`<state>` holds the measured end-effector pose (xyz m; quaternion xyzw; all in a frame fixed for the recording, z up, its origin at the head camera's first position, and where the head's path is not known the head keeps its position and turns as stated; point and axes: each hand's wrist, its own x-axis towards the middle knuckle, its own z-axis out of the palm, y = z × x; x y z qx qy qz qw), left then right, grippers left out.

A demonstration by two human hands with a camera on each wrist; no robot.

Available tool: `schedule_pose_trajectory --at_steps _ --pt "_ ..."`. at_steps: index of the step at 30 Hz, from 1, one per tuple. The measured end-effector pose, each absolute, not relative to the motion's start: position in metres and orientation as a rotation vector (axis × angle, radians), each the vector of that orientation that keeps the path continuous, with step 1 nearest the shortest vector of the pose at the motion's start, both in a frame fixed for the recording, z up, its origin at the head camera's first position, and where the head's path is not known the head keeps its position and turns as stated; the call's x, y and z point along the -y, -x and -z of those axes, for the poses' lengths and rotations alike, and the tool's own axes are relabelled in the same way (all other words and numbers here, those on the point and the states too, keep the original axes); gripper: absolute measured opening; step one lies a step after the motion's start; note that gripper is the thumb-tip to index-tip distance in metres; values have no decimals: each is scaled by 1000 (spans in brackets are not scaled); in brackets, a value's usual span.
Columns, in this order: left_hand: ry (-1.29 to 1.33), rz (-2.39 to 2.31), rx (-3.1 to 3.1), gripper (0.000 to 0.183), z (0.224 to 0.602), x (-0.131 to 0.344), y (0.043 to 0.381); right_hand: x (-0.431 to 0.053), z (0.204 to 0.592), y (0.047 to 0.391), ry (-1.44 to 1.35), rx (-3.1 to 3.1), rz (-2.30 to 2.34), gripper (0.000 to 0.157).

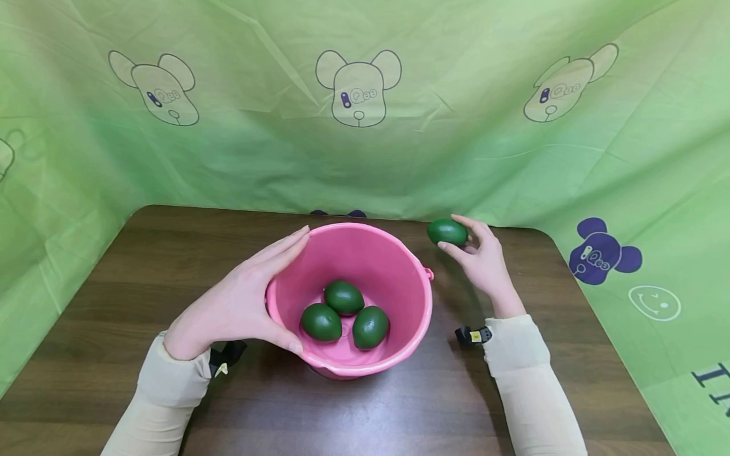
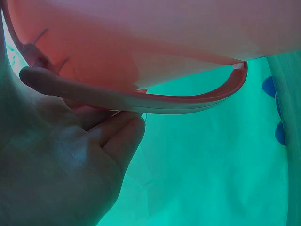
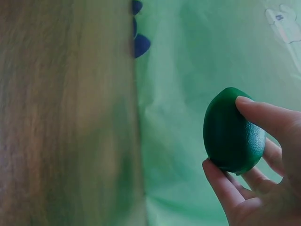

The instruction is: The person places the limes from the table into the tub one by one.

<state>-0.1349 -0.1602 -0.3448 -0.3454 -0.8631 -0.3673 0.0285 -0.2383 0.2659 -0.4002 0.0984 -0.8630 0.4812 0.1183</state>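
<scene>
A pink bucket stands mid-table, with three dark green limes at its bottom. My left hand holds the bucket's left side, thumb at the near rim and fingers stretched along the far rim. In the left wrist view, the bucket's curved handle passes in front of those fingers. To the right of the bucket, my right hand pinches another lime between thumb and fingers. The right wrist view shows this lime held at the fingertips, above the table.
The brown wooden table has rounded far corners. A green cloth printed with bear heads hangs behind it and along both sides. A small pink lug sticks out from the bucket's right rim, towards the right hand.
</scene>
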Motion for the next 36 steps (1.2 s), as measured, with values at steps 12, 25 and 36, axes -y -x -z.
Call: schedule_pose_trajectory --at_steps 12,25,36 --pt "1066 1132 2663 138 344 159 134 -240 355 208 -386 2436 -1426 57" --pt "1076 1131 2659 137 344 160 135 -254 367 213 -409 2300 -1504 63" --pt "1083 1124 2651 137 346 161 135 -238 341 192 -450 2220 -1553 61"
